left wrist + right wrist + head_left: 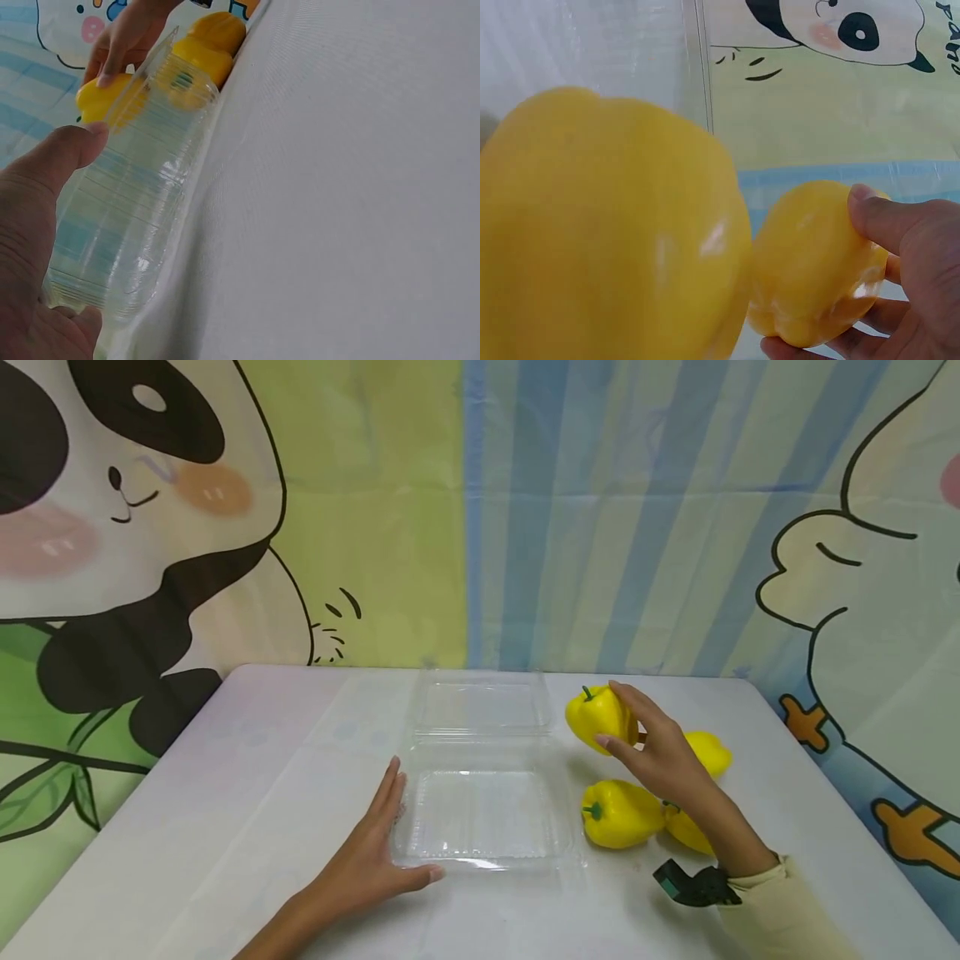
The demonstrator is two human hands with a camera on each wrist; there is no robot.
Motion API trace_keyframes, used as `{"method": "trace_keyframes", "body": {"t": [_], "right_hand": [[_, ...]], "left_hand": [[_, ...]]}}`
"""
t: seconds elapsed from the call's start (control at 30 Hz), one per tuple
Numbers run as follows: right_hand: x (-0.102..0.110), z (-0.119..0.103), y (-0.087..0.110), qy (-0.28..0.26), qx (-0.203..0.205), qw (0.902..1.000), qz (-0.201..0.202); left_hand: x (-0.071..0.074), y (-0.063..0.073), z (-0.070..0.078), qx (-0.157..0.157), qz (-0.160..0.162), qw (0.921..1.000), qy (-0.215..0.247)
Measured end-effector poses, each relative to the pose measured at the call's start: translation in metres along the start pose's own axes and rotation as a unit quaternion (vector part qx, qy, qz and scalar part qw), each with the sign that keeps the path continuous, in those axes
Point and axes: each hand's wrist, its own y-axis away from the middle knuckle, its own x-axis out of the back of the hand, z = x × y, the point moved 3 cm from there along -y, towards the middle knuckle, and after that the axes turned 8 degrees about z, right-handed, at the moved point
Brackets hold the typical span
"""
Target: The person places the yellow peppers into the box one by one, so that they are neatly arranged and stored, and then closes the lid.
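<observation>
A yellow bell pepper (596,720) with a green stem is held by my right hand (666,762), thumb and fingertips around its blunt end. It appears lifted off the table, to the right of the clear plastic clamshell container (480,814). The container lies with its lid (483,706) folded back. My left hand (366,853) rests against the container, fingers stretched along its left side and thumb near its front edge. Right of the container, another bell pepper (622,814) lies on its side. Two more, one bell pepper (708,753) behind and one bell pepper (688,831) in front, are partly hidden by my right forearm.
A white-covered table (247,818) carries everything. Behind it hangs a cloth backdrop (555,518) with a panda and another cartoon animal. A dark device (693,885) is strapped at my right wrist.
</observation>
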Motion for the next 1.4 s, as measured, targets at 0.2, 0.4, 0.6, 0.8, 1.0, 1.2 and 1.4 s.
{"method": "trace_keyframes", "body": {"t": [0.2, 0.4, 0.6, 0.8, 1.0, 1.2, 1.4], "right_hand": [[-0.005, -0.011, -0.001, -0.034, 0.006, 0.9994, 0.007], [-0.009, -0.022, 0.001, -0.051, 0.005, 0.9986, 0.008], [-0.016, -0.028, 0.002, -0.07, 0.018, 0.9974, 0.005], [-0.026, -0.037, 0.002, -0.089, 0.038, 0.9953, -0.007], [-0.041, -0.047, 0.002, -0.116, 0.067, 0.9907, -0.023], [-0.055, -0.057, 0.003, -0.151, 0.083, 0.984, -0.045], [-0.064, -0.066, 0.005, -0.17, 0.092, 0.979, -0.065]], "left_hand": [[0.0, 0.0, 0.0, -0.003, 0.001, 1.0, 0.004], [0.0, 0.001, 0.001, -0.008, 0.003, 0.9999, 0.008], [-0.001, 0.0, 0.0, -0.009, 0.004, 0.9999, 0.008], [0.0, 0.0, 0.0, -0.007, 0.002, 0.9999, 0.009], [-0.001, 0.001, 0.0, -0.001, 0.001, 0.9999, 0.01], [0.0, 0.001, 0.001, 0.006, -0.004, 0.9999, 0.01], [0.0, 0.0, 0.002, 0.013, -0.007, 0.9999, 0.003]]}}
